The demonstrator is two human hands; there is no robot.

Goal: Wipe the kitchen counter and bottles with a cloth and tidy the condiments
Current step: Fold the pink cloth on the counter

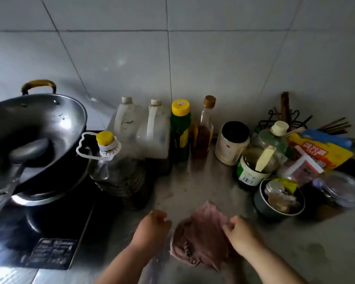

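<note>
A pink cloth (201, 236) lies spread on the steel counter (193, 185) near the front edge. My right hand (241, 232) pinches its right edge. My left hand (152, 228) is curled at the cloth's left edge, and whether it grips the cloth is unclear. Against the tiled wall stand two white jugs (143, 130), a green bottle with a yellow cap (180, 130) and a slim amber bottle with a cork-coloured cap (204, 130). A large clear oil bottle with a yellow cap (113, 169) stands in front of the jugs.
A wok (33, 128) with a ladle sits on a black induction hob (49, 232) at the left. At the right crowd a white jar (231, 144), a green-labelled jar (252, 167), a dark bowl (279, 197), packets (320, 152) and a clear lid (342, 189).
</note>
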